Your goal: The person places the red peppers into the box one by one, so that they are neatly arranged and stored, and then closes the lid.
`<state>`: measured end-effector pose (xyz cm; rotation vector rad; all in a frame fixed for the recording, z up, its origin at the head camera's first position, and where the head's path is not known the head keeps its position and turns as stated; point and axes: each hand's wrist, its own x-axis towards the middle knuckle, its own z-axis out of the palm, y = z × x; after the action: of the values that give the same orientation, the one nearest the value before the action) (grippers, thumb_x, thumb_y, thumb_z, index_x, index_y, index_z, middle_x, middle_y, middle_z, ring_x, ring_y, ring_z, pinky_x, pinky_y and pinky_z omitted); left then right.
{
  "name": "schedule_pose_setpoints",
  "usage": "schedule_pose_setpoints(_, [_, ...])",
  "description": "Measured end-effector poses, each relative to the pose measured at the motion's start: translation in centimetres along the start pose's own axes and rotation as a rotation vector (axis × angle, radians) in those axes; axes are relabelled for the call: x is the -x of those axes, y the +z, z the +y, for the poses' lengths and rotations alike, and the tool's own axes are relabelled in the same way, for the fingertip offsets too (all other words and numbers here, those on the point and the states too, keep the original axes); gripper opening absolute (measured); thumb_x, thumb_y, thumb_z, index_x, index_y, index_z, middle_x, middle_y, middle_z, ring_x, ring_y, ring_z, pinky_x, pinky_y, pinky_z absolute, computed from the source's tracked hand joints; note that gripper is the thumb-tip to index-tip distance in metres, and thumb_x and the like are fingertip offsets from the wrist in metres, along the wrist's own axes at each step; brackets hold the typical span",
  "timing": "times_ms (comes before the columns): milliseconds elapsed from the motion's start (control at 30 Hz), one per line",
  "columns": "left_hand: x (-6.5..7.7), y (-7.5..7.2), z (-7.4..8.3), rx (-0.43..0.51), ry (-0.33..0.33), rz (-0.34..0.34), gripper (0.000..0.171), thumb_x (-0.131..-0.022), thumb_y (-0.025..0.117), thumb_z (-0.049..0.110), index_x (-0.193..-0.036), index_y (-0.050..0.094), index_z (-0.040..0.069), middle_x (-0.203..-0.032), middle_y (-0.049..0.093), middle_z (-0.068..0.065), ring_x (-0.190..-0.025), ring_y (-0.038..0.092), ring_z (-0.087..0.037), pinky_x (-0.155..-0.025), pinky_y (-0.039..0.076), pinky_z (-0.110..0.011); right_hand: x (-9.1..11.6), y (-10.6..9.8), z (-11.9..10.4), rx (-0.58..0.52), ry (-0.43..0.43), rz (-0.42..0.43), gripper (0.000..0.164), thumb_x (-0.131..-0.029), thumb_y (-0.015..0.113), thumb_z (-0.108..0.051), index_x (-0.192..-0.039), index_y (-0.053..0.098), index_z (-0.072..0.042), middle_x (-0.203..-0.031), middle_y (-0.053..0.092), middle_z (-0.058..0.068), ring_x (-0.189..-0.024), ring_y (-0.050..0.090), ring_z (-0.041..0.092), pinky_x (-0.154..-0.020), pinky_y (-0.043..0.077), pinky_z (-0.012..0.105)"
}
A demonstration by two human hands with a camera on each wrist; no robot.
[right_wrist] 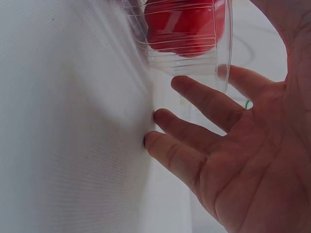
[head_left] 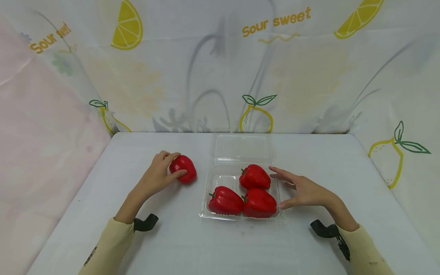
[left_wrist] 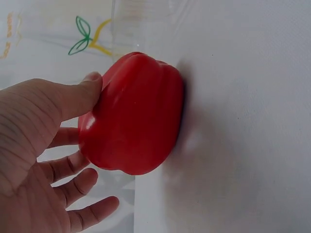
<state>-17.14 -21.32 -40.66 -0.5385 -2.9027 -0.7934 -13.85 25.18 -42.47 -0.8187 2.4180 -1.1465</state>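
Note:
My left hand (head_left: 157, 176) pinches a red bell pepper (head_left: 185, 170) between thumb and fingers, left of the container. In the left wrist view this pepper (left_wrist: 138, 116) sits at or just above the white surface, and the other fingers are spread. A clear plastic clamshell container (head_left: 220, 179) lies with its lid folded back. Three red bell peppers lie in it: one at front left (head_left: 225, 201), one at front right (head_left: 259, 203) and one behind (head_left: 254, 177). My right hand (head_left: 302, 191), fingers spread, is at the container's right side; the right wrist view shows a fingertip against its rim.
The clear lid (head_left: 242, 148) extends back toward the wall. A white table (head_left: 165, 244) carries everything. Behind and at the sides hangs a printed cloth (head_left: 213, 68) with lemon patterns. Black wrist mounts (head_left: 146, 222) stick out from both sleeves.

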Motion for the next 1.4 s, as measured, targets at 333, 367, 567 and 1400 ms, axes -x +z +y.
schedule_pose_setpoints(333, [0.5, -0.1, 0.0, -0.028, -0.038, -0.041, 0.078, -0.078, 0.084, 0.036, -0.139, 0.050, 0.002, -0.110, 0.052, -0.016, -0.107, 0.048, -0.033, -0.075, 0.057, -0.047, 0.0, 0.1, 0.1, 0.011, 0.008, 0.006, 0.106, -0.072, 0.087, -0.038, -0.155, 0.027, -0.012, -0.151, 0.040, 0.017, -0.135, 0.040, 0.041, -0.099, 0.042, 0.058])
schedule_pose_setpoints(367, [0.6, -0.1, 0.0, -0.033, -0.045, -0.044, 0.080, -0.077, 0.084, 0.037, -0.139, 0.049, 0.002, -0.113, 0.051, -0.016, -0.109, 0.047, -0.034, -0.075, 0.057, -0.047, 0.0, 0.1, 0.1, 0.011, 0.008, 0.007, 0.105, -0.072, 0.087, -0.038, -0.155, 0.027, -0.012, -0.151, 0.040, 0.017, -0.135, 0.040, 0.041, -0.099, 0.042, 0.059])
schedule_pose_setpoints(567, [0.8, 0.0, -0.1, -0.020, -0.041, -0.042, 0.085, -0.072, 0.088, 0.034, -0.140, 0.047, 0.000, -0.131, 0.042, -0.019, -0.122, 0.039, -0.038, -0.082, 0.054, -0.055, 0.0, 0.1, 0.1, 0.010, 0.004, 0.004, 0.105, -0.072, 0.087, -0.037, -0.155, 0.027, -0.012, -0.150, 0.041, 0.016, -0.135, 0.040, 0.041, -0.099, 0.042, 0.058])
schedule_pose_setpoints(1400, [1.1, -0.7, -0.2, 0.132, -0.054, -0.119, 0.083, -0.079, 0.083, 0.025, -0.145, 0.038, 0.001, -0.138, 0.046, -0.018, -0.123, 0.047, -0.036, -0.086, 0.054, -0.052, 0.0, 0.0, 0.1, 0.025, 0.003, -0.003, 0.106, -0.073, 0.086, -0.039, -0.156, 0.025, -0.012, -0.146, 0.046, 0.015, -0.133, 0.044, 0.037, -0.099, 0.044, 0.055])
